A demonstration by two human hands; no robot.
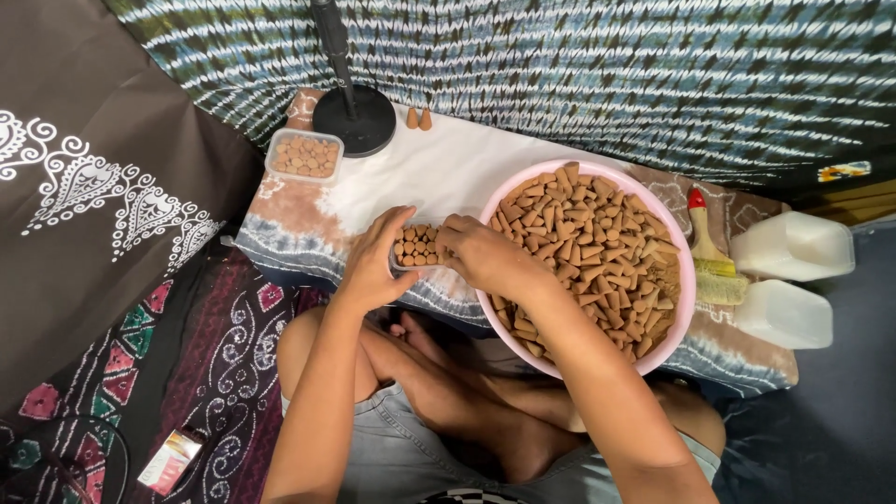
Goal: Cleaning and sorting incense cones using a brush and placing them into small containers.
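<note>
In the head view both forearms reach forward from the bottom edge over crossed legs to a small clear box [416,245] of brown cones, which sits just left of the big pink bowl [679,308] on a low cloth-covered table [448,168]. The left hand [376,263] cups the box's left side, fingers curled against its wall and thumb lying along the near edge, so it is closed loosely around the box. The right hand [481,254] comes in over the bowl's left rim, wrist bent down, fingertips pinched together at the box's right edge; whether they pinch a cone or only touch the box cannot be told, as the knuckles cover the tips. The box's walls are mostly hidden by both hands, leaving only the middle rows of cones showing. The loose cones [597,252] heaped in the bowl are partly covered by the right forearm on the near left. Far left of the bowl, at the table's back corner, stands a second filled box [304,156], beside a black round stand base [355,119] whose pole is cut off by the top edge, with two upright cones [419,119] next to it. Right of the bowl lie a brush [709,257] and two white lidded containers [791,245], the nearer one blurred.
</note>
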